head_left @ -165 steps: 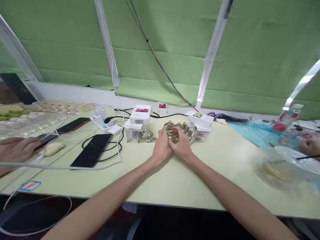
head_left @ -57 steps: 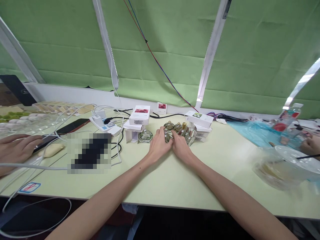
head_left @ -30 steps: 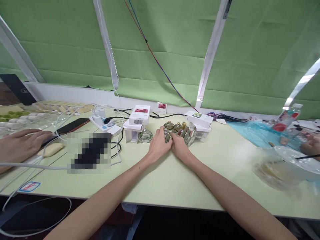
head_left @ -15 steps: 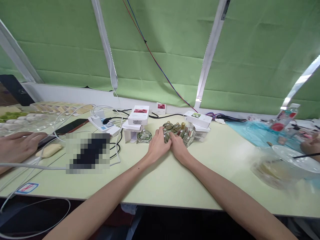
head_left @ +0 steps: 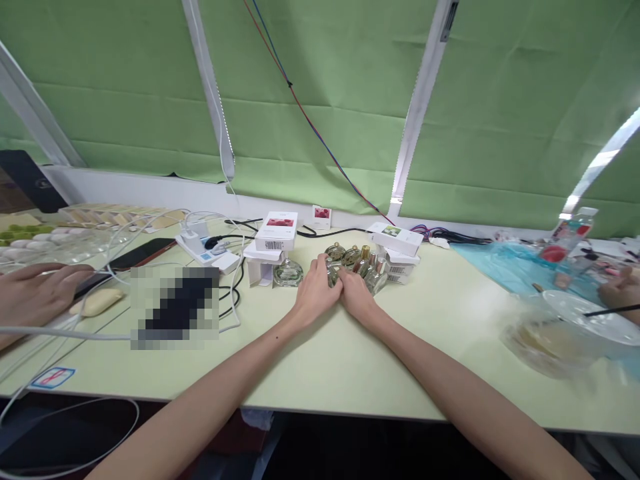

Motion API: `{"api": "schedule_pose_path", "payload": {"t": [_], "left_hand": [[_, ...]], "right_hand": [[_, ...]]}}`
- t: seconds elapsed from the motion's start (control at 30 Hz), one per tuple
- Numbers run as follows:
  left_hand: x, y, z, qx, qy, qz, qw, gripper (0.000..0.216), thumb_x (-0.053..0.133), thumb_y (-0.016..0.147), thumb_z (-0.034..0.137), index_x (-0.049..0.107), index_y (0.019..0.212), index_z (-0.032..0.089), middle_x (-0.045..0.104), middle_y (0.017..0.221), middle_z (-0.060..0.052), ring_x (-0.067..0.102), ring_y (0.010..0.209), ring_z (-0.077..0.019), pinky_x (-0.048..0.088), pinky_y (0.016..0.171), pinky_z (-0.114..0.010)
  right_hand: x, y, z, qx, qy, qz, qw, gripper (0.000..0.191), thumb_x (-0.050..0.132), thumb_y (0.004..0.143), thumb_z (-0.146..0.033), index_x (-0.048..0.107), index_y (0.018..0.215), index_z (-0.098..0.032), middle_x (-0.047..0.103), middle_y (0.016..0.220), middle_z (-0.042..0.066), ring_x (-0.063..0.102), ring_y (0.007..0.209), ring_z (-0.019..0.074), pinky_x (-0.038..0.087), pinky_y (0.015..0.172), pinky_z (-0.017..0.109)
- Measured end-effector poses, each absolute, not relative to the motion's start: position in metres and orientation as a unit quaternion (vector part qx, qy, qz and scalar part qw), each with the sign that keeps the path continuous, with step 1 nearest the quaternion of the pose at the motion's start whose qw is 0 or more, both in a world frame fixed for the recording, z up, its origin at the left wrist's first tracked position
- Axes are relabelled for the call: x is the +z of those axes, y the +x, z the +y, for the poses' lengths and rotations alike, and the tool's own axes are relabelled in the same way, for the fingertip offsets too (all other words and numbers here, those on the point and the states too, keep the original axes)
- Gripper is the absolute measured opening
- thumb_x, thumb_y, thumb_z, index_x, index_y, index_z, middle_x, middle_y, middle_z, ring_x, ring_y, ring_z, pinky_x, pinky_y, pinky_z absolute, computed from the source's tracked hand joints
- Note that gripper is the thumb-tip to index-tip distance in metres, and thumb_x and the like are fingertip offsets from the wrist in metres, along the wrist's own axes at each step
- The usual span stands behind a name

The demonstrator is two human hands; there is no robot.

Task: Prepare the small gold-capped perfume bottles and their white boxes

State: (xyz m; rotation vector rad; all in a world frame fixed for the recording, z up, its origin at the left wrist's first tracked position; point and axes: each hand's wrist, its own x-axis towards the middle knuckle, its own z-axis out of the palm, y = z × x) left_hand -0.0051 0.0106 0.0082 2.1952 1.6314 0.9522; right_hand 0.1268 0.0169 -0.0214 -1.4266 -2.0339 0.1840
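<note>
My left hand (head_left: 315, 292) and my right hand (head_left: 356, 295) rest side by side on the pale green table (head_left: 350, 360), fingers curled together around a small glass perfume bottle (head_left: 333, 275). Right behind them stands a cluster of several small glass bottles with gold caps (head_left: 361, 261). A round clear bottle (head_left: 288, 273) stands alone just left of my left hand. White boxes with red pictures (head_left: 275, 232) are stacked behind it. More white boxes (head_left: 395, 240) lie stacked to the right of the cluster.
A phone (head_left: 175, 307), a power strip (head_left: 207, 252) and white cables lie at the left, beside another person's hand (head_left: 37, 293). At the right are a blue plastic bag (head_left: 505, 267), a water bottle (head_left: 567, 237), a clear container (head_left: 555, 333) and another hand (head_left: 620, 290).
My hands have drawn slightly back toward me from the bottle cluster since the first frame and have stayed nearly still, clasped on the small bottle. The person's hand at left shifted a little.
</note>
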Motion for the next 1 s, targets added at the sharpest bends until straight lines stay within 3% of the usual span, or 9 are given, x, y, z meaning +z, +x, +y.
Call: {"api": "schedule_pose_path", "payload": {"t": [0.27, 0.53, 1.0], "left_hand": [[0.010, -0.006, 0.010, 0.332, 0.751, 0.556, 0.129, 0.056, 0.054, 0.087, 0.036, 0.037, 0.139, 0.021, 0.056, 0.137, -0.016, 0.060, 0.119, -0.0322, 0.050, 0.094, -0.044], [0.007, -0.005, 0.012, 0.332, 0.753, 0.554, 0.129, 0.058, 0.054, 0.087, 0.036, 0.036, 0.140, 0.021, 0.054, 0.139, -0.016, 0.060, 0.119, -0.0324, 0.050, 0.093, -0.044], [0.008, -0.007, 0.012, 0.334, 0.751, 0.553, 0.136, 0.060, 0.057, 0.087, 0.035, 0.034, 0.141, 0.021, 0.053, 0.142, -0.016, 0.059, 0.121, -0.0323, 0.050, 0.095, -0.045]], "right_hand": [[-0.020, 0.126, 0.013, 0.059, -0.551, -0.769, 0.319, 0.031, 0.040, 0.072, 0.004, 0.052, 0.088, -0.020, 0.060, 0.088, 0.004, 0.052, 0.070, 0.0169, 0.037, 0.064, 0.025], [-0.030, 0.127, 0.019, 0.072, -0.548, -0.759, 0.344, 0.050, 0.043, 0.074, 0.003, 0.059, 0.117, -0.015, 0.063, 0.111, 0.013, 0.060, 0.096, 0.0224, 0.046, 0.086, 0.032], [-0.026, 0.127, 0.016, 0.069, -0.550, -0.739, 0.383, 0.043, 0.040, 0.078, 0.002, 0.061, 0.112, -0.016, 0.058, 0.103, 0.011, 0.058, 0.093, 0.0212, 0.047, 0.087, 0.032]]}}
